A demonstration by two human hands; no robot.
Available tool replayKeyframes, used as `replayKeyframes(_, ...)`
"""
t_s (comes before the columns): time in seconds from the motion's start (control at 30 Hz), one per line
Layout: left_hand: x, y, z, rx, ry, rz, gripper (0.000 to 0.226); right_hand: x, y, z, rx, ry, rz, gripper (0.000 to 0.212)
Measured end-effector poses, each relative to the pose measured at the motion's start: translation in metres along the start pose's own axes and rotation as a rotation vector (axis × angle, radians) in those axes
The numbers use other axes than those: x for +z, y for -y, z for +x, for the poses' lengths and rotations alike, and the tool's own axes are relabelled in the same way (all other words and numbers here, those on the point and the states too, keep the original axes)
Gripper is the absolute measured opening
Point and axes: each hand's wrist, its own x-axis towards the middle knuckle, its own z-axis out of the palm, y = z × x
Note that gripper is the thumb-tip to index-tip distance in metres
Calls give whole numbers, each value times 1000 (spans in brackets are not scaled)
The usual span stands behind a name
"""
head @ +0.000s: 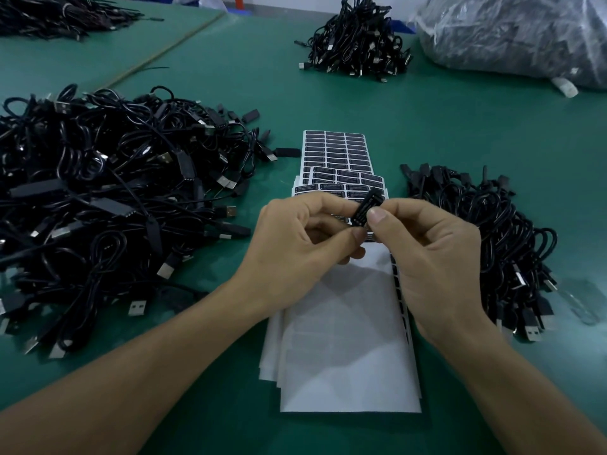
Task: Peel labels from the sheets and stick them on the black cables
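Both my hands meet over the label sheets in the middle of the table. My left hand point(295, 244) and my right hand point(433, 257) pinch one small black label point(366, 208) between thumbs and fingertips, lifted above the sheets. The label sheets point(335, 152) carry rows of black labels on white backing and run away from me. Closer to me lie sheets with bare white backing point(348, 356). A big heap of black cables point(108, 198) with USB plugs lies to the left. A smaller bundle of black cables point(486, 231) lies to the right. No cable is in either hand.
The green table mat point(427, 119) stretches all around. Another cable pile point(358, 41) stands at the far centre, and one more cable pile point(59, 14) at the far left. A clear plastic bag point(512, 34) full of dark cables sits far right.
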Motion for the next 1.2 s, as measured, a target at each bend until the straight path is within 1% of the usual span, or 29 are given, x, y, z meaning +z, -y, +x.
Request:
replayKeyframes(0.17,1,0,1,11,-8,4,23,1,0,0,-12,-20,-8,15)
replayKeyframes(0.37,1,-1,1,-19,-4,-19,13,2,-1,-3,-70,-27,-54,17)
replayKeyframes(0.5,1,-3,1,-35,-2,-28,14,1,-2,-3,-109,-35,-92,20)
replayKeyframes(0.63,1,-3,1,-54,8,-40,10,2,-2,-4,-124,-60,-103,19)
replayKeyframes(0.77,1,-3,1,-68,2,-53,7,4,-1,-5,-141,-65,-85,23)
replayKeyframes(0.83,1,-3,1,-71,2,-53,3,5,0,-6,-146,-63,-68,23)
replayKeyframes(1.2,2,-3,1,-85,-4,-74,6,6,-1,-6,-113,-92,-50,21)
